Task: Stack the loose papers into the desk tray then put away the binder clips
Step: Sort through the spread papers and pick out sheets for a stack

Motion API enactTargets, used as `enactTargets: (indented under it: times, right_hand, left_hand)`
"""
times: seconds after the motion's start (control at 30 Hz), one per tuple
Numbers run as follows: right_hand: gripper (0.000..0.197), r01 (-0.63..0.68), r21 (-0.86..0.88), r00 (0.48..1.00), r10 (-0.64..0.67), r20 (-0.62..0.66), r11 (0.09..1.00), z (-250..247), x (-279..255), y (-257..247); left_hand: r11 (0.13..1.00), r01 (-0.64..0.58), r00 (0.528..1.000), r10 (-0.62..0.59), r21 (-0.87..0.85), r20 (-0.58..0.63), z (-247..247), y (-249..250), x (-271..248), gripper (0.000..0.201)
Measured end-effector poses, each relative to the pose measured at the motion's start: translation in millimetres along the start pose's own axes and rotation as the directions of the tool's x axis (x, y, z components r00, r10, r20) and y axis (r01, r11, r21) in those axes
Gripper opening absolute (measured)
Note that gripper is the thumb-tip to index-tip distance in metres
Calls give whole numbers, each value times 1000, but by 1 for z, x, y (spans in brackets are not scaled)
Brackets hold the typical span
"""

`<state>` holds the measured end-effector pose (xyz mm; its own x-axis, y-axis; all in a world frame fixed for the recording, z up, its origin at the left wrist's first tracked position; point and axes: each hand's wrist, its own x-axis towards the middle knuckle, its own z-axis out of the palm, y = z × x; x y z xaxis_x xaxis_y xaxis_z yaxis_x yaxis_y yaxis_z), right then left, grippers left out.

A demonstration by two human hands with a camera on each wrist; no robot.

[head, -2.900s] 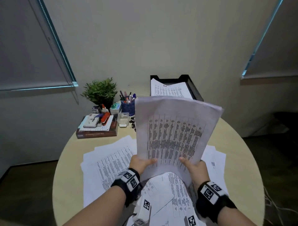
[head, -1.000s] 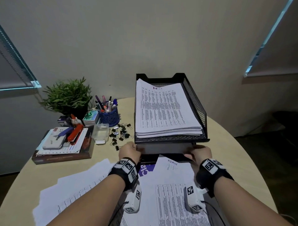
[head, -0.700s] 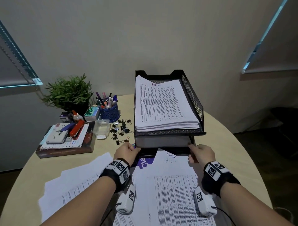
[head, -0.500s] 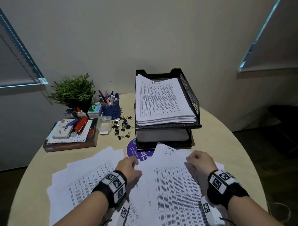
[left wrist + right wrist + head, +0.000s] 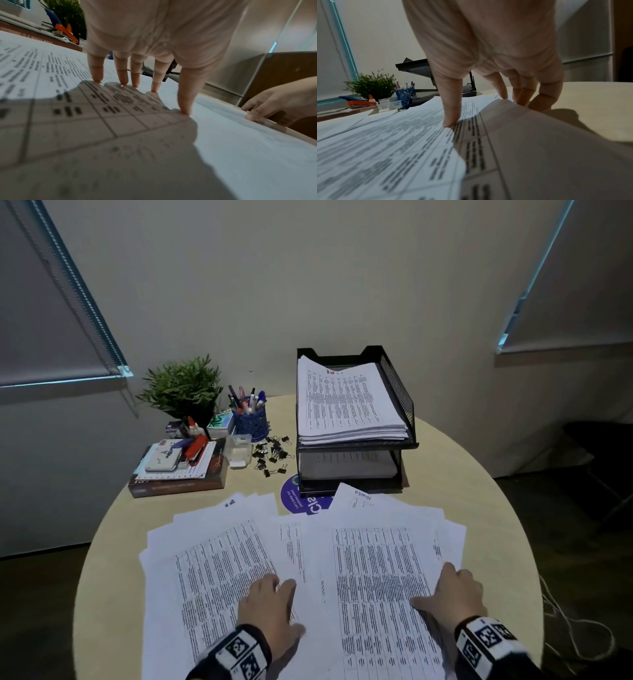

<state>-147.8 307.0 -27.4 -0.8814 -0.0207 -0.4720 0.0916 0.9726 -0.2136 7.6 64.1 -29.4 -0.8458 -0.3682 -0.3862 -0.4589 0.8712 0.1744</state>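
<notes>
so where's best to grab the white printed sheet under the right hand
Take the white printed sheet by its right edge, coming in from the right. In the right wrist view that edge already curls up off the round beige table, with the right hand's fingers tucked at it and thumb on top.

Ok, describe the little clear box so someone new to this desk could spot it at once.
Find the black mesh desk tray at the back of the round table. Left of it lie scattered binder clips; the clear box stands just left of those, in front of the blue pen cup. It is the only see-through thing there.
</notes>
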Motion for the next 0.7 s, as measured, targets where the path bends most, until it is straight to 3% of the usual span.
enactTargets:
  times: [0.1, 0.2, 0.33, 0.43, 0.53, 0.57, 0.7]
  right_hand:
    - [96, -30, 57, 999, 29, 18, 998, -3, -3, 1]
    - [103, -41, 131, 999, 39, 21, 990, -3, -5, 3]
    - [97, 16, 210, 1000, -21, 22, 978, 1, -11, 4]
    - [67, 70, 343, 997, -79, 12, 937, 8, -9, 11]
    - [13, 54, 596, 998, -65, -4, 801, 5, -11, 24]
    - [7, 31, 665, 999, -53, 14, 746, 3, -10, 29]
    - [33, -88, 871, 996, 56, 70, 483, 5, -2, 48]
  left_hand:
    - [998, 47, 990, -51, 36, 129, 0, 7, -14, 108]
    - [996, 66, 971, -79, 61, 228, 7, 16, -21, 122]
    - [996, 6, 961, -30, 89, 274, 17, 17, -28, 120]
    - [998, -30, 965, 14, 55, 260, 16, 10, -31, 103]
    - [999, -40, 971, 31, 33, 237, 13, 6, -33, 100]
    - [998, -52, 967, 41, 40, 251, 12, 5, -34, 104]
    - [992, -89, 958, 61, 87, 282, 16, 4, -37, 120]
